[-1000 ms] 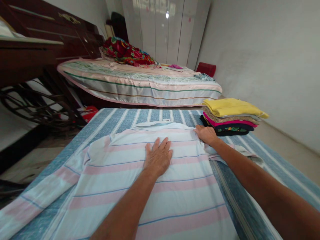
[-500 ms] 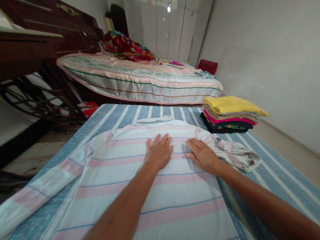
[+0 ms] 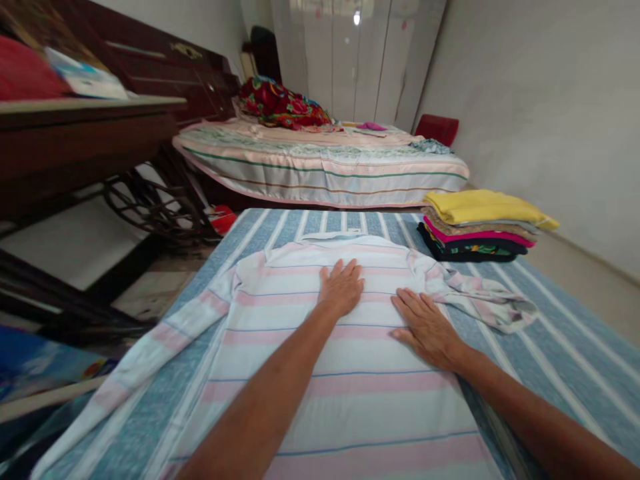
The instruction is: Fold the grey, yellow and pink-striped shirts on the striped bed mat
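A long-sleeved shirt (image 3: 350, 387) with pink and thin blue stripes lies spread on a blue-and-white striped sheet (image 3: 555, 373), its collar at the far end. My left hand (image 3: 341, 288) rests flat on the upper middle of the shirt, fingers spread. To its right, my right hand (image 3: 425, 330) lies flat near the shirt's right side, fingers stretched out. Neither hand grips anything. One sleeve runs down to the lower left; the other is bunched toward the right. The shirt's bottom hem is out of view.
Folded clothes (image 3: 483, 227) are stacked at the far right, a yellow one on top. Beyond stands a bed (image 3: 320, 177) with a red floral quilt (image 3: 285, 103). A wooden table (image 3: 90, 127) with an iron wheel beneath is at the left. A pale wall (image 3: 550, 100) rises at right.
My right hand has moved slightly down the shirt, toward me. My left hand stays on the upper middle. The view has turned left, showing more of the table.
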Action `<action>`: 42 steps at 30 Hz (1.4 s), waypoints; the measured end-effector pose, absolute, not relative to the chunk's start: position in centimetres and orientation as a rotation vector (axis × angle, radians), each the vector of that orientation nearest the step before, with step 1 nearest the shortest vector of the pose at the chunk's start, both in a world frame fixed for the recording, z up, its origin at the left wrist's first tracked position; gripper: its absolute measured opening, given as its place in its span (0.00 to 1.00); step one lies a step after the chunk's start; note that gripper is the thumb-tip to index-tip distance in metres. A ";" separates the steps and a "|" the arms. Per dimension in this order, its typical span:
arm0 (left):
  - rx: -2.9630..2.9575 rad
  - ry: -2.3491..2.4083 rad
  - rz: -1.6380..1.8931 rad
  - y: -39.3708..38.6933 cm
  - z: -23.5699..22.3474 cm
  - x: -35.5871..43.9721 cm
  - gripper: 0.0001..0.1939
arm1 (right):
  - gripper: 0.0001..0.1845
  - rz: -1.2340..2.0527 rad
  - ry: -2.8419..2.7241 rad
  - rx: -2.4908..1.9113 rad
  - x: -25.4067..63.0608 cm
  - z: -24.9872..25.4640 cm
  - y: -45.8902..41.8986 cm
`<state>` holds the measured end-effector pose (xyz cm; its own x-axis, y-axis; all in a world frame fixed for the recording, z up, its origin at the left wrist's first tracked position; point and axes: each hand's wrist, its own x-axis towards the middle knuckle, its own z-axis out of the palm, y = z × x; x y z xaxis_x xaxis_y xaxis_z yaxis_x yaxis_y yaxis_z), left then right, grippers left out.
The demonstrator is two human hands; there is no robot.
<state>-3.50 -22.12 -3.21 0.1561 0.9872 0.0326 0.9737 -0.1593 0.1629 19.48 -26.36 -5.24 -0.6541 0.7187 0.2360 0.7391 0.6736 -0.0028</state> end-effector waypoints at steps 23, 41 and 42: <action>2.302 2.340 0.028 -29.4 -2.1 -17.1 0.26 | 0.37 -0.149 -2.567 -1.271 21.2 -6.8 -31.4; 2.291 2.271 -0.092 -37.8 -1.7 -12.7 0.31 | 0.40 -0.015 -2.688 -1.281 20.7 -4.0 -39.2; 2.297 2.271 -0.091 -37.8 -1.9 -13.0 0.31 | 0.40 -0.002 -2.696 -1.295 20.9 -4.2 -39.3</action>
